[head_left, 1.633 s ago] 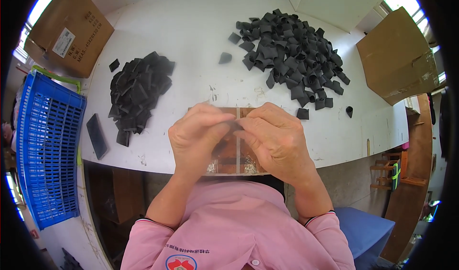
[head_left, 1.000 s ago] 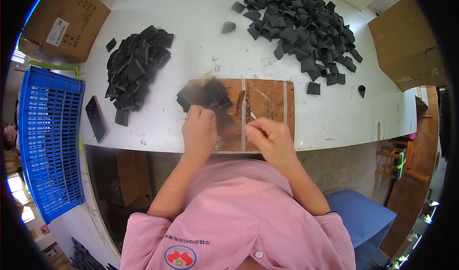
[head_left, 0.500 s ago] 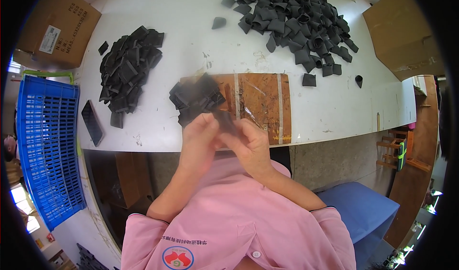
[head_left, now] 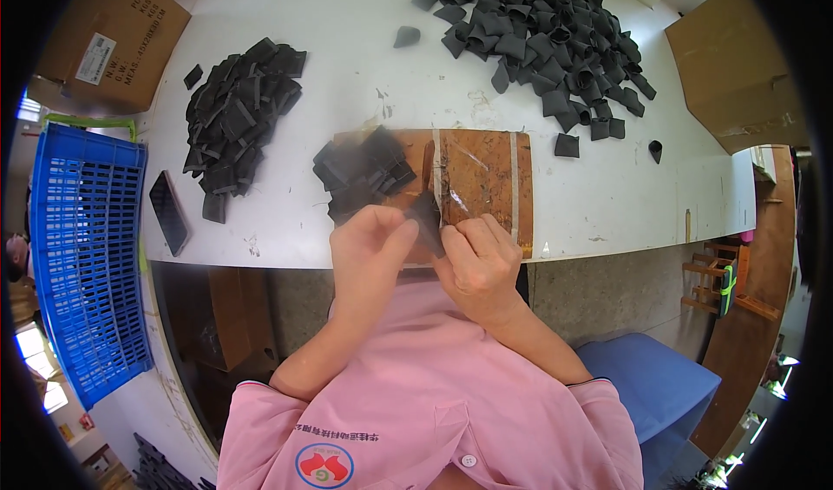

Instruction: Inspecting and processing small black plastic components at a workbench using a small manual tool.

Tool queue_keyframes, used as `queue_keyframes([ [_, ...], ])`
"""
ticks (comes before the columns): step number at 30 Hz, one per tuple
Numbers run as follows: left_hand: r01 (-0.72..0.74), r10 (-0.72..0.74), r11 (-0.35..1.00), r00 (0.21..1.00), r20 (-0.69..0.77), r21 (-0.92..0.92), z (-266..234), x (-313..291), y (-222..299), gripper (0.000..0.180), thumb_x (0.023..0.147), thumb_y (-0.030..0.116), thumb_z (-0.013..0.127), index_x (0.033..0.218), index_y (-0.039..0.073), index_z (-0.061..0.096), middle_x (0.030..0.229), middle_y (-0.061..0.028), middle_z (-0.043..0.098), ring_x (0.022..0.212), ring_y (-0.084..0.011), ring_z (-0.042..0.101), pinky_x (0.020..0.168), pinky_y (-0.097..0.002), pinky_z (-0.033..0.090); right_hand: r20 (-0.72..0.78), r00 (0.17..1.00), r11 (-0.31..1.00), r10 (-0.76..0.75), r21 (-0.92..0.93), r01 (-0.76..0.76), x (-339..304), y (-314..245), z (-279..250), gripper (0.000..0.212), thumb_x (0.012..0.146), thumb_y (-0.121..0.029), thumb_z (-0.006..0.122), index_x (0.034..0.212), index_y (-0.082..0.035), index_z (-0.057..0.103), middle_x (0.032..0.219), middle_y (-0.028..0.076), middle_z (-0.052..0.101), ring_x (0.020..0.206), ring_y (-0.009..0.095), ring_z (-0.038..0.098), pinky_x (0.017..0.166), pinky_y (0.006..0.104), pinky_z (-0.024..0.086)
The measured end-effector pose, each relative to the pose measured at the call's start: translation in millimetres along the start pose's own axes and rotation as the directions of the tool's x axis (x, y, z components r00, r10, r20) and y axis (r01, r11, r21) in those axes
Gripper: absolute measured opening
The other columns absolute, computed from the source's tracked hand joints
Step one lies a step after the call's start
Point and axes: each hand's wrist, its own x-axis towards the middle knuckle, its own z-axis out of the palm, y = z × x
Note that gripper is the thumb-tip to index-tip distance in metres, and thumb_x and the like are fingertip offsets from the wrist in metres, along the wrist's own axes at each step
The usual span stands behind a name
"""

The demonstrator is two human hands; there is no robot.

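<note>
I hold a matt piece [head_left: 426, 221] over a scuffed wooden board [head_left: 484, 177] at the smooth tabletop's [head_left: 347, 21] near edge; a glossy phone [head_left: 169, 214] lies beside the left edge.

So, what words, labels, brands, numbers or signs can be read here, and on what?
I won't copy wording, brands or numbers, but printing shows here:
Left cardboard box: dark letters and numbers.
White label on that box: too small to read.
Pink shirt: a line of dark characters.
Round emblem on it: blue-ringed, red shape.
Held black piece: none visible.
</note>
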Motion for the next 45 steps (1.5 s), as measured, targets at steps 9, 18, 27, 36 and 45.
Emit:
queue_keyframes([
  [9, -0.348, 0.285, 0.892, 0.929, 0.237, 0.288, -1.4, -1.8, -6.8, 0.003, 0.078, -0.006, 0.056, 0.078, -0.003, 0.053, 0.072, -0.0002, 0.051, 0.058, -0.0035, 0.048, 0.054, -0.0172, 0.044, 0.037, 0.978, 0.850, 0.207, 0.487, -0.199, 12.4, -5.4, -15.9, 0.020, 0.072, -0.012, 0.064, 0.087, -0.001, 0.058, 0.077, 0.010, 0.052, 0.066, 0.022, 0.054, 0.051, 0.0292, 0.044],
  [18, -0.108, 0.097, 0.981, 0.992, 0.074, 0.159, 7.3, -3.8, 1.9, 0.006, 0.078, 0.003, 0.061, 0.078, -0.001, 0.056, 0.064, 0.0000, 0.055, 0.052, -0.0040, 0.048, 0.045, -0.0150, 0.039, 0.064, 0.958, 0.827, 0.281, 0.489, -0.275, 17.0, -1.6, -12.4, 0.007, 0.076, -0.004, 0.057, 0.076, 0.000, 0.053, 0.069, 0.009, 0.047, 0.055, 0.020, 0.048, 0.049, 0.0268, 0.041],
  [27, -0.417, 0.386, 0.867, 0.909, 0.159, 0.275, 7.2, -2.7, -11.8, 0.004, 0.078, 0.001, 0.060, 0.079, 0.000, 0.057, 0.066, -0.0008, 0.056, 0.053, -0.0052, 0.050, 0.047, -0.0163, 0.041, 0.132, 0.941, 0.723, 0.312, 0.609, -0.325, 19.0, -7.8, -19.5, 0.008, 0.075, -0.004, 0.059, 0.077, 0.001, 0.053, 0.070, 0.008, 0.049, 0.056, 0.016, 0.050, 0.048, 0.0258, 0.040],
  [36, 0.056, -0.078, 0.943, 0.996, -0.054, -0.330, 14.1, 3.1, 8.2, 0.012, 0.075, -0.003, 0.058, 0.085, 0.000, 0.052, 0.062, -0.0019, 0.052, 0.037, -0.0024, 0.034, 0.033, -0.0179, 0.026, -0.096, 0.969, 0.946, 0.226, 0.258, -0.195, 18.4, -6.0, 3.8, 0.007, 0.070, 0.000, 0.060, 0.075, 0.001, 0.055, 0.071, 0.008, 0.051, 0.057, 0.019, 0.052, 0.050, 0.0295, 0.042],
  [45, -0.655, 0.754, 0.549, 0.656, 0.031, 0.519, 18.9, 1.1, 12.3, 0.016, 0.073, -0.011, 0.051, 0.087, -0.003, 0.051, 0.071, -0.0037, 0.055, 0.044, -0.0024, 0.042, 0.039, -0.0164, 0.033, 0.711, 0.669, -0.568, 0.216, 0.649, -0.506, 35.9, -9.9, -20.4, 0.013, 0.080, -0.014, 0.057, 0.080, -0.001, 0.056, 0.070, 0.001, 0.048, 0.053, 0.007, 0.039, 0.047, 0.0183, 0.029],
])
